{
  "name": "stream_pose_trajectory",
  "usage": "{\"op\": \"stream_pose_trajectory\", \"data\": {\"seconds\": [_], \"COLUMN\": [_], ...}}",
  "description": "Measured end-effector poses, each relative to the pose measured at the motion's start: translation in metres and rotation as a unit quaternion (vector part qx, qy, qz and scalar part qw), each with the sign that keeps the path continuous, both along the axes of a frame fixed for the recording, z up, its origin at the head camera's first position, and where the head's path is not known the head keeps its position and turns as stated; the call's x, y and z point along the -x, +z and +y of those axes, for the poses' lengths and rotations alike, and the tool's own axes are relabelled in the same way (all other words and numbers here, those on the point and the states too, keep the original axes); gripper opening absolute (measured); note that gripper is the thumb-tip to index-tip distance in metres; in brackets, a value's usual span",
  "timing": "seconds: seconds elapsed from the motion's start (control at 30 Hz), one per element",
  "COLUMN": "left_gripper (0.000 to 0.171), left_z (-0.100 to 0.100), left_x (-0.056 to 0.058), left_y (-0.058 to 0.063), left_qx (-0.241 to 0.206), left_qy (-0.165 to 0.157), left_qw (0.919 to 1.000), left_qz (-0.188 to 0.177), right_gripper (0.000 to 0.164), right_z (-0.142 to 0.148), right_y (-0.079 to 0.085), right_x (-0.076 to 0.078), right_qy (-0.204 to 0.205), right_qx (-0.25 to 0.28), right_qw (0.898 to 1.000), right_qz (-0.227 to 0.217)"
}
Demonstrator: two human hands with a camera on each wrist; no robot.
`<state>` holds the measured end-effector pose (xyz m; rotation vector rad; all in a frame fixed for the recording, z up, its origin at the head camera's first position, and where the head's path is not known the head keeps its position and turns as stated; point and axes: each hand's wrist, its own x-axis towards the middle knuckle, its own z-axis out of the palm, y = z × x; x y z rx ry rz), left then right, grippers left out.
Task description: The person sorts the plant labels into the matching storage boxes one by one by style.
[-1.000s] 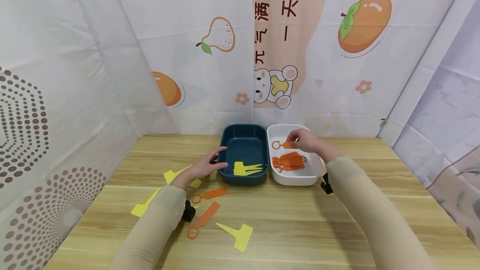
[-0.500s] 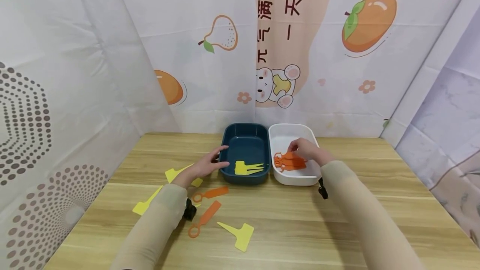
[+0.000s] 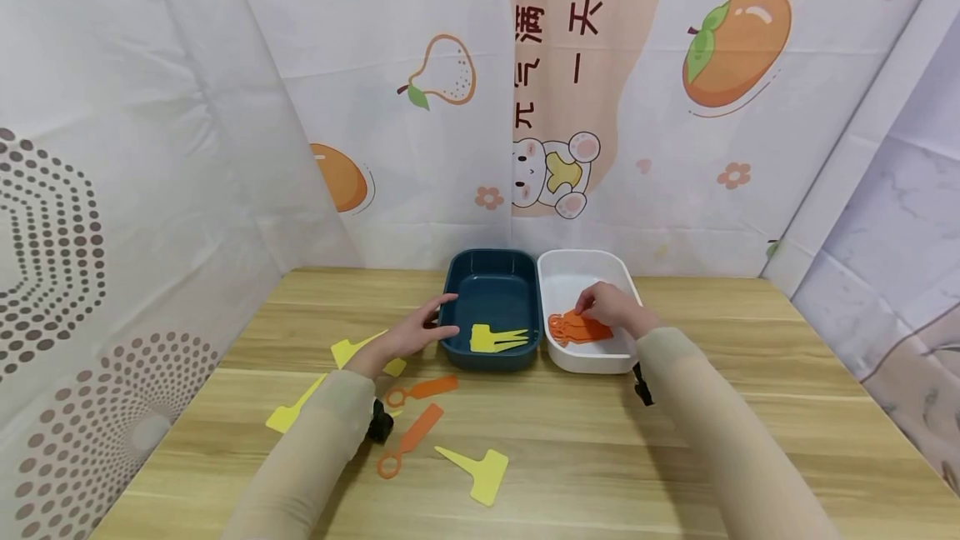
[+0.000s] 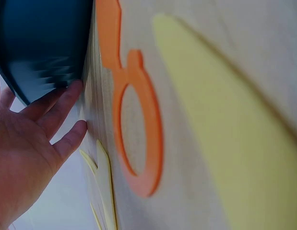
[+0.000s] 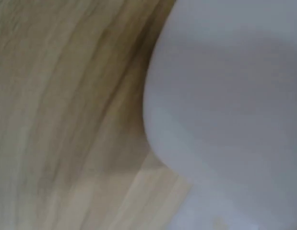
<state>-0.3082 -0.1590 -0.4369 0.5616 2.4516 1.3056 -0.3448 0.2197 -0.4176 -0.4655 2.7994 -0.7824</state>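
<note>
Orange tags (image 3: 585,331) lie at the right hand (image 3: 611,305), grip unclear, away from the outspread left hand (image 3: 411,334).

Backed by a creased wht. curtain (image 3: 420,177), printed w/ orange fruits (image 3: 742,48), a pear outline (image 3: 453,69), sm. pink flowers (image 3: 733,175), a sideways cartoon animal (image 3: 531,173) & dk. red Chinese chars. (image 3: 530,25) on a peach band (image 3: 558,73). Hung at L w/ wht. cloth (image 3: 135,65), covered in gray-brown dot patterns (image 3: 60,215), and at R w/ pale, marble-look fabric (image 3: 885,215). Furnished w/ a lt. wood-grain table (image 3: 577,457), set close to the curtain. Lit softly, w/ blurry shadows (image 3: 675,448).
</note>
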Motion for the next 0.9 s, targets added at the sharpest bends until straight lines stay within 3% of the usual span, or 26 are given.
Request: {"op": "stream_pose_trajectory", "data": {"seconds": [0.17,0.37,0.6,0.73,0.9], "left_gripper": [0.066,0.068,0.066,0.065,0.065], "left_z": [0.001,0.000,-0.001,0.000,0.002], "left_x": [0.001,0.001,-0.001,-0.001,0.000], "left_y": [-0.001,-0.001,-0.002,-0.003,-0.002], "left_qx": [-0.002,-0.005,-0.001,0.000,0.000], "left_qy": [-0.002,-0.005,-0.001,0.001,0.003], "left_qw": [1.0000,1.0000,1.0000,1.0000,1.0000], "left_qz": [-0.002,0.000,0.000,0.001,-0.001], "right_gripper": [0.008,0.019,0.028,0.034,0.042], "right_z": [0.000,0.009,0.030,0.046,0.064], "right_y": [0.011,0.037,0.062,0.062,0.049], "right_x": [-0.003,-0.011,-0.038,-0.056,-0.078], "right_qy": [-0.005,0.014,0.030,0.021,0.002], "right_qx": [0.012,0.050,0.098,0.111,0.116], "right_qw": [1.000,0.996,0.991,0.990,0.988], "right_qz": [0.005,0.077,0.085,0.086,0.099]}}
